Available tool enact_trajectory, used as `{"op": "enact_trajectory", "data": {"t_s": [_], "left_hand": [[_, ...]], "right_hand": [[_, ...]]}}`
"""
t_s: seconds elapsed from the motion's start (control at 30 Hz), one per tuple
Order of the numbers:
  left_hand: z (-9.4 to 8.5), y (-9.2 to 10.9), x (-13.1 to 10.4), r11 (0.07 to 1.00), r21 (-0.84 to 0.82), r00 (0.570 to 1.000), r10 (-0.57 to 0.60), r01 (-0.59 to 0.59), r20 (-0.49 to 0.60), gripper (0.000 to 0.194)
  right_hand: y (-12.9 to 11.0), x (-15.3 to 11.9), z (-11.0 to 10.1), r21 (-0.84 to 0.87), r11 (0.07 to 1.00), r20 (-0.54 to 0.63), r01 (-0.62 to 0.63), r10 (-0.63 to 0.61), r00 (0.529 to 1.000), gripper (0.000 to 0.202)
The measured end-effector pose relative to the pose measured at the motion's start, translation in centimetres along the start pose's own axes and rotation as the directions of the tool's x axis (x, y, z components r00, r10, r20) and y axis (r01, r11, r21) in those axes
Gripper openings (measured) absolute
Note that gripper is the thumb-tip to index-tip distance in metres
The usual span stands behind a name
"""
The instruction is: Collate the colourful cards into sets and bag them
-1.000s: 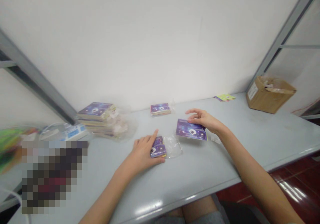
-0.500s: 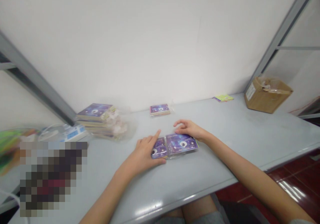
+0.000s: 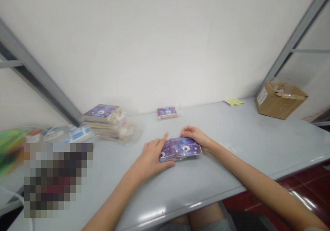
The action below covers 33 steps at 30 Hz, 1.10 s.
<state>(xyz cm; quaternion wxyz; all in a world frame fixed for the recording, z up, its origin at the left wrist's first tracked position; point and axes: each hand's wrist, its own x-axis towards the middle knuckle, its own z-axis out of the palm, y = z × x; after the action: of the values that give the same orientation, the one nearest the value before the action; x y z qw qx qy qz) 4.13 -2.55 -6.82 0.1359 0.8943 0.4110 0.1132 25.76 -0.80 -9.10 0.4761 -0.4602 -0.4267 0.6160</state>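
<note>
My left hand rests around the left end of a bagged stack of purple booklets, its thumb along the near edge and its index finger stretched over the far edge. My right hand has its fingers curled at the far edge of another purple booklet, which has an eye-like print on its cover. This booklet's left edge lies over the stack's right side. Clear plastic shows along its near edge. My right fingertips are partly hidden.
A tall pile of bagged purple booklets stands at back left, beside a power strip. A small pack and a yellow-green booklet lie by the wall. An open cardboard box holds plastic at right.
My right hand has moved the booklet slightly left, closing the gap so that it overlaps the stack. Its fingers have curled in more. My left hand stays on the stack. The view has shifted slightly.
</note>
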Motion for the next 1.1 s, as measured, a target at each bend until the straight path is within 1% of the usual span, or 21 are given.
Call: {"op": "enact_trajectory", "data": {"t_s": [0.1,0.2,0.27,0.37,0.43,0.5,0.6,0.67,0.73,0.8,0.9,1.0,1.1], "left_hand": [[0.2,0.0,0.0,1.000,0.010,1.000,0.001,-0.001,-0.007,0.088],[0.5,0.0,0.1,1.000,-0.001,0.999,0.000,0.000,-0.032,0.087],[0.5,0.1,0.1,1.000,-0.022,0.998,-0.010,0.009,-0.054,0.088],[0.4,0.6,0.2,0.998,-0.062,0.998,-0.012,0.008,-0.063,0.091],[0.5,1.1,0.1,0.996,-0.085,0.999,0.009,-0.013,-0.047,0.092],[0.6,1.6,0.1,0.994,-0.102,0.999,0.040,-0.043,-0.027,0.091],[0.9,1.9,-0.1,0.990,-0.114,0.997,0.079,-0.081,-0.021,0.092],[1.0,1.8,-0.1,0.992,-0.102,0.997,0.074,-0.077,-0.032,0.092],[1.0,1.4,0.0,0.995,-0.079,0.998,0.051,-0.054,-0.046,0.092],[0.9,0.9,0.2,0.998,-0.058,0.997,0.021,-0.025,-0.070,0.090],[0.7,0.2,0.5,0.999,-0.045,0.992,-0.035,0.030,-0.125,0.087],[0.6,-0.1,0.6,0.995,-0.028,0.981,-0.094,0.091,-0.167,0.087],[0.6,-0.2,0.7,0.993,-0.022,0.976,-0.117,0.115,-0.186,0.087]], "right_hand": [[0.5,0.1,0.7,0.087,0.996,-0.101,0.036,-0.027,0.995,0.025],[0.9,0.2,1.2,0.149,0.984,-0.214,0.096,-0.062,0.975,0.025],[1.0,0.3,1.4,0.132,0.980,-0.279,0.151,-0.109,0.954,0.025],[1.5,0.3,1.7,0.001,0.976,-0.327,0.219,-0.207,0.922,0.025],[1.9,0.1,2.0,-0.131,0.954,-0.314,0.269,-0.297,0.902,0.026],[2.4,-0.1,2.5,-0.242,0.916,-0.266,0.320,-0.380,0.886,0.026],[3.0,-0.3,3.2,-0.330,0.864,-0.181,0.381,-0.454,0.873,0.024],[3.0,-0.4,3.3,-0.354,0.853,-0.160,0.384,-0.460,0.874,0.024],[2.9,-0.3,3.1,-0.369,0.855,-0.181,0.366,-0.452,0.874,0.026],[2.6,-0.2,2.7,-0.384,0.851,-0.209,0.359,-0.458,0.864,0.027],[2.3,0.0,2.2,-0.429,0.823,-0.216,0.372,-0.493,0.843,0.027],[2.6,0.1,2.2,-0.495,0.789,-0.190,0.363,-0.506,0.841,0.031],[2.9,0.0,2.4,-0.550,0.749,-0.143,0.370,-0.521,0.842,0.035]]}}
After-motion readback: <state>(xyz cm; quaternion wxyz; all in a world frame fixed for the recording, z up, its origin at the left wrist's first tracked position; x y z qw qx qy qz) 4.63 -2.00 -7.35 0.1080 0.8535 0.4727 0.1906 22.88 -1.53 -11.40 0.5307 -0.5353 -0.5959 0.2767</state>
